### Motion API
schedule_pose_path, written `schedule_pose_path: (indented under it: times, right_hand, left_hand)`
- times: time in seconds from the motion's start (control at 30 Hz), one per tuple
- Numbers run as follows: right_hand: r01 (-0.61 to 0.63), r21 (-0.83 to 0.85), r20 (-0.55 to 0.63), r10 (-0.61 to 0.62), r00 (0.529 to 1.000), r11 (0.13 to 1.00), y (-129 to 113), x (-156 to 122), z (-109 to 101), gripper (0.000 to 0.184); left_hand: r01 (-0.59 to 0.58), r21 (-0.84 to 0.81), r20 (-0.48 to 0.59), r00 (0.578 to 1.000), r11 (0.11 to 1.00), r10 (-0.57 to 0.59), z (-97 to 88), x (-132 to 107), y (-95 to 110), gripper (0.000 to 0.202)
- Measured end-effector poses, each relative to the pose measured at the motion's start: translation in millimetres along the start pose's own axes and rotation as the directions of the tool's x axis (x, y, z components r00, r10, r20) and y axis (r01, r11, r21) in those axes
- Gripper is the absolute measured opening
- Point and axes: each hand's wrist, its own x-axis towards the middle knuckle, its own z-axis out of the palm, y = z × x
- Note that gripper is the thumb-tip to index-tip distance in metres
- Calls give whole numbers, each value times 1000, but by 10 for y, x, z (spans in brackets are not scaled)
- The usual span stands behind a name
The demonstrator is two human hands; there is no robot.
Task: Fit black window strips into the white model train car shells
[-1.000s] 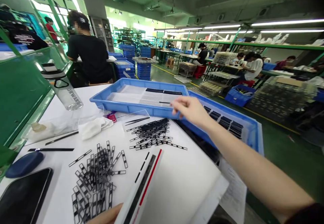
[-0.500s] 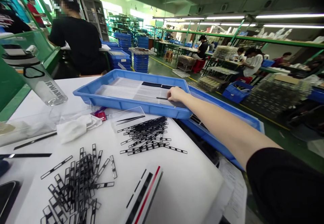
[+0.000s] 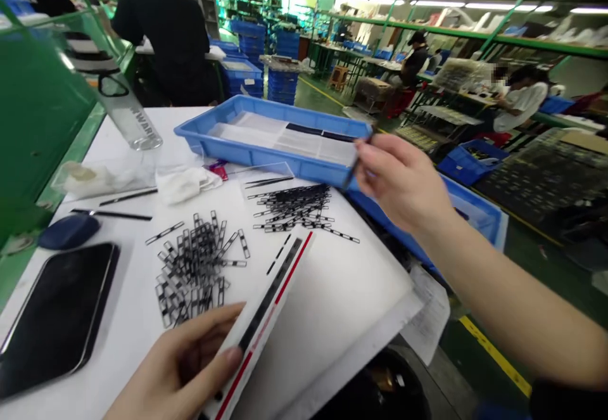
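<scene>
In the lower middle, my left hand point(image 3: 185, 363) is closed around a long white bar point(image 3: 273, 318) with a black strip and a red stripe along it. My right hand point(image 3: 399, 182) is raised at the near right corner of a blue tray point(image 3: 256, 156), pinching a thin dark strip point(image 3: 350, 176), blurred by motion. Rows of pale sheets and two black strips point(image 3: 304, 130) lie inside the tray. Left of the bar is a loose pile of small black frame strips point(image 3: 199, 268). A second pile of frame strips point(image 3: 294, 208) lies between bar and tray.
A phone point(image 3: 61, 318), a dark blue rounded object point(image 3: 69, 231), white tissue point(image 3: 185, 185) and a clear bottle point(image 3: 126, 113) stand or lie on the left. Tweezers point(image 3: 270, 181) rest before the tray. A second blue tray point(image 3: 494, 223) is lower right. A co-worker point(image 3: 166, 33) sits ahead.
My right hand has lifted out of the tray and come nearer with the dark strip. My left hand has come into view, holding the white bar. The view has shifted.
</scene>
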Motion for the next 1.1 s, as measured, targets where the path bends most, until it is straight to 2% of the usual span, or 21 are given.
schedule_pose_path:
  times: [0.03,0.07,0.1,0.17,0.27,0.4,0.63,0.77,0.97,1.1]
  right_hand:
    - [-62,219,35,56,998,974,-89,-329,40,15]
    - [-132,353,80,111,991,926,-155,-636,92,13]
    - [-210,420,124,173,977,883,-196,-907,159,12]
    - [-324,466,170,277,946,823,-210,-1312,332,11]
    - [-404,498,202,351,914,767,-132,-1584,610,10]
    - [-420,493,184,380,906,762,-36,-1609,793,12]
    - [-392,458,156,362,919,798,-26,-1592,800,6]
    - [-368,409,155,334,930,835,-30,-1569,791,3]
    - [-213,330,157,169,973,919,-93,-1248,573,9]
    - [-218,193,228,172,958,957,-115,-982,376,21]
  left_hand:
    - [-25,4,41,999,1000,25,-1,6,39,41]
    - [-37,-36,66,997,999,40,9,9,76,42]
    - [-63,-91,47,997,994,67,26,10,109,41]
    - [-86,-179,58,994,980,97,72,5,164,41]
    - [-98,-213,105,987,972,122,121,-2,226,43]
    - [-118,-185,130,981,976,144,119,6,281,44]
    - [-115,-167,118,984,979,136,118,20,292,49]
    - [-110,-170,153,979,979,137,116,1,276,50]
    - [-80,-187,134,985,979,106,116,0,265,52]
    - [-19,-146,156,987,989,42,114,-10,272,53]
